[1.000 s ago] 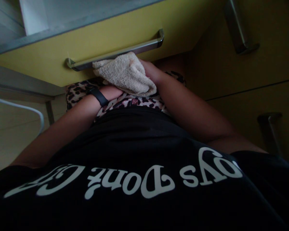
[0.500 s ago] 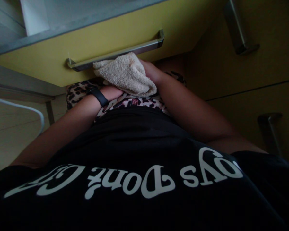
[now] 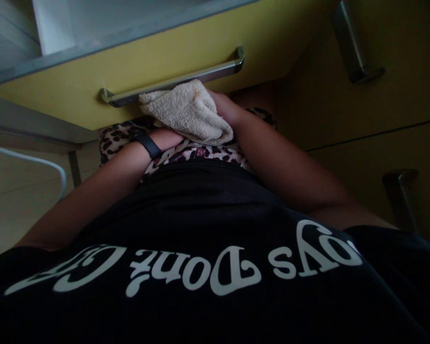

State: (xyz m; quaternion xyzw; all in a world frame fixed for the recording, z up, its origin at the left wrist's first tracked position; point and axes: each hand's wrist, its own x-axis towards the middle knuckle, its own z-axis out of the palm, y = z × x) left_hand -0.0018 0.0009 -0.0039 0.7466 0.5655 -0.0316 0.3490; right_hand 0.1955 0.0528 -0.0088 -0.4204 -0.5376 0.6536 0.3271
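A beige terry cloth (image 3: 197,112) is bunched between my hands, just below the long metal handle (image 3: 179,79) of a yellow drawer front (image 3: 157,52). My right hand (image 3: 222,104) comes in from the right and holds the cloth; its fingers are hidden behind the folds. From the left, my left hand (image 3: 172,136), with a dark band (image 3: 148,145) on its wrist, reaches under the cloth and holds it from below. Those fingers are covered too. The cloth's upper edge overlaps the handle in view; whether they touch I cannot tell.
The drawer stands pulled out, with a pale divider (image 3: 55,26) inside. Darker yellow fronts with metal handles (image 3: 354,45) are at the right. A white cable (image 3: 39,160) curves at the left. Leopard-print fabric (image 3: 120,136) shows below the drawer.
Almost nothing differs. The drawer and its handle sit very slightly lower in view, while the cloth and both hands keep nearly the same pose.
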